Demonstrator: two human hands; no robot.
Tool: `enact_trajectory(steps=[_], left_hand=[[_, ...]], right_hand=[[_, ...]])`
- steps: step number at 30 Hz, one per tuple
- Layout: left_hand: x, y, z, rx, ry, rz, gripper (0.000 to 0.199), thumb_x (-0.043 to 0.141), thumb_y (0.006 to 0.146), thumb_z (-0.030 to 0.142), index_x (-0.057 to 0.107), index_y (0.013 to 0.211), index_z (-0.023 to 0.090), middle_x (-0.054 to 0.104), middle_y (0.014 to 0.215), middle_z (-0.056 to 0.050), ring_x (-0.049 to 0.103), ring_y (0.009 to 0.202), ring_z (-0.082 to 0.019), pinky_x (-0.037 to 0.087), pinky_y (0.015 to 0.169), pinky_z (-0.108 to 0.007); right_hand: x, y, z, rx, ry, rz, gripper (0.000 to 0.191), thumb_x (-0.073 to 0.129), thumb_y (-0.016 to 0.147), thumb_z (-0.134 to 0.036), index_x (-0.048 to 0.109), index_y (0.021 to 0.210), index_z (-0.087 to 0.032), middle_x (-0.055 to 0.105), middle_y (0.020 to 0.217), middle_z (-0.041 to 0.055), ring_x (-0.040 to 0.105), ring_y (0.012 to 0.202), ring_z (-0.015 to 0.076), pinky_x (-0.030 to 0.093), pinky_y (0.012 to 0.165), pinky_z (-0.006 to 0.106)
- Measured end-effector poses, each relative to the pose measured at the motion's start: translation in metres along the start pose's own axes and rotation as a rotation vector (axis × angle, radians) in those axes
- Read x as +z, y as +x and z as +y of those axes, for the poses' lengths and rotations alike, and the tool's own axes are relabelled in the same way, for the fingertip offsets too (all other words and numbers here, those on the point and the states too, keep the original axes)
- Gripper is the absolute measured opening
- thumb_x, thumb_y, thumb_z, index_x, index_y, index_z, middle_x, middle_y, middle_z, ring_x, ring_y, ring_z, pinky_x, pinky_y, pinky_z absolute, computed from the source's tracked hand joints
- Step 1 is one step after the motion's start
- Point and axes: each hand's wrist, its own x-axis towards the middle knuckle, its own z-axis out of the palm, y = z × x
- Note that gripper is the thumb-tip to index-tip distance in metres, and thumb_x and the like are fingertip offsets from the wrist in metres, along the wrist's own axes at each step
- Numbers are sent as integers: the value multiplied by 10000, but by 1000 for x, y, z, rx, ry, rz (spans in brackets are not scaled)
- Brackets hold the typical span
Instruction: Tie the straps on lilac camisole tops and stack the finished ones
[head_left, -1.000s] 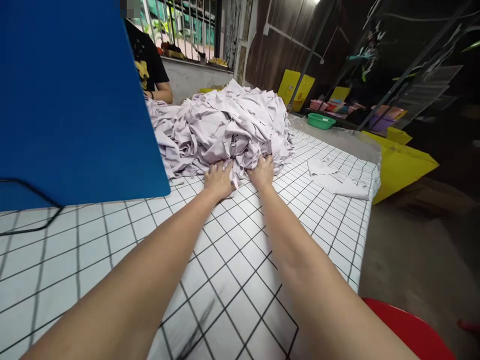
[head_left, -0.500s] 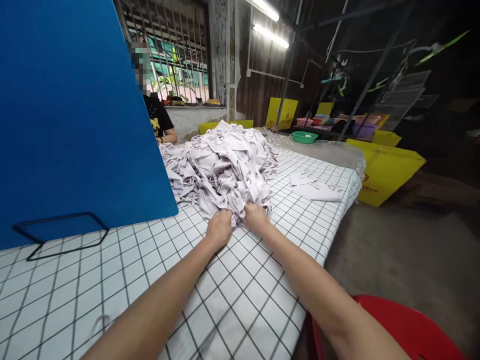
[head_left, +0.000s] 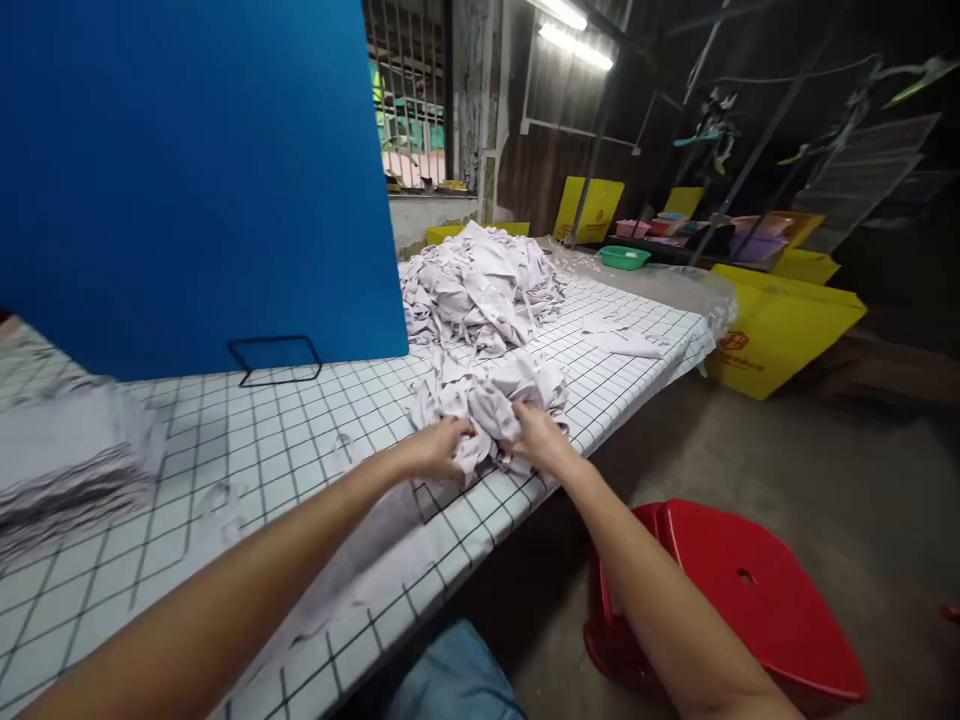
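Head view, and both hands are busy with the same pale cloth. The left hand [head_left: 439, 450] has its fingers curled in and is gripping the left side of a crumpled bundle [head_left: 491, 400], thumb up top by the folds. The right hand [head_left: 541, 440] is bent around the other side, fingers dug into the cloth, so the bundle is pinched between the two. Neither hand is spread wide, but I can't tell how tight the grip is because the folds swallow the fingertips.

The bundle sits on the table [head_left: 322, 425] close to its near edge, just in front of the big pile [head_left: 484, 285]. Whether the two touch at the back is hard to say, since it's the same cloth all over (good luck finding the seam).

Arms-wise, both reach forward from the bottom of the view and angle in toward each other. The left forearm runs low across the table, while the right one comes up over the floor side and passes in front of the red stool [head_left: 757, 600], hiding part of it.

The blue board [head_left: 202, 200] blocks a good chunk of the left, including the pile's left end. A stack [head_left: 67, 450] of cloth is cut off at the left edge and a bit smeared, and the cloth under the left forearm [head_left: 375, 550] is partly covered and too blurry to make out properly
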Motion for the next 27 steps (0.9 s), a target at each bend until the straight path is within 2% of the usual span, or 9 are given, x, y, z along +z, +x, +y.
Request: enact_trajectory(steps=[1,5,8,11,14,16,18,21,27], left_hand=[[-15,-2,2,-22,-69,-32,526,691,713,220,589,1228,200,629,1247,-88,645,989,-232,520,750,-280],[-78,-17,11,-162,-73,234,248,680,768,218,714,1005,152,712,1091,-90,664,923,-209,506,759,-261],[-116,-39,22,-163,-40,435,152,639,818,202,747,886,121,734,935,-91,662,802,-190,499,711,-272],[-145,-69,33,-114,63,664,268,589,874,258,731,899,32,704,848,-77,646,749,-149,481,711,-268],[-170,-108,39,19,242,857,527,364,942,318,677,937,-105,636,828,-45,625,771,-98,427,721,-276],[-184,-136,40,93,326,1012,433,470,919,325,718,897,-29,662,807,-49,600,695,-74,444,670,-251],[-191,-162,36,125,380,1142,247,625,861,303,753,857,92,700,800,-53,565,622,-84,467,591,-242],[-186,-194,18,131,413,1191,259,615,881,322,753,890,102,706,816,-49,591,648,-98,469,590,-247],[-143,-223,-55,-124,203,1124,284,649,867,342,747,914,79,706,773,-68,563,642,-100,511,658,-274]], right_hand=[[-6,-1,-6,18,-58,30,682,717,722,-317,487,1349,-180,516,1265,172,489,1195,362,386,1002,502],[-11,-13,-42,28,-393,272,703,674,802,-447,432,1419,-213,464,1329,181,446,1232,364,416,988,497],[15,-23,-60,-143,-488,221,652,582,867,-527,411,1452,-294,374,1464,156,356,1312,385,370,1008,555],[47,-17,-55,-270,-587,60,547,533,889,-557,487,1394,-354,371,1504,94,317,1341,370,326,1017,593],[62,5,-34,-213,-667,94,480,506,903,-541,559,1327,-323,401,1489,100,328,1320,368,315,1001,611],[60,23,-19,-176,-701,146,469,493,907,-528,568,1317,-314,406,1484,107,334,1308,372,316,985,621],[53,42,-9,-137,-726,160,470,488,906,-526,568,1315,-308,419,1470,118,331,1307,377,301,982,640],[39,60,-8,-45,-756,123,473,496,896,-538,575,1300,-305,438,1442,132,333,1307,381,267,987,661],[53,49,-70,-17,-807,156,475,562,855,-544,657,1145,-180,544,1260,201,391,1233,415,249,970,657]])
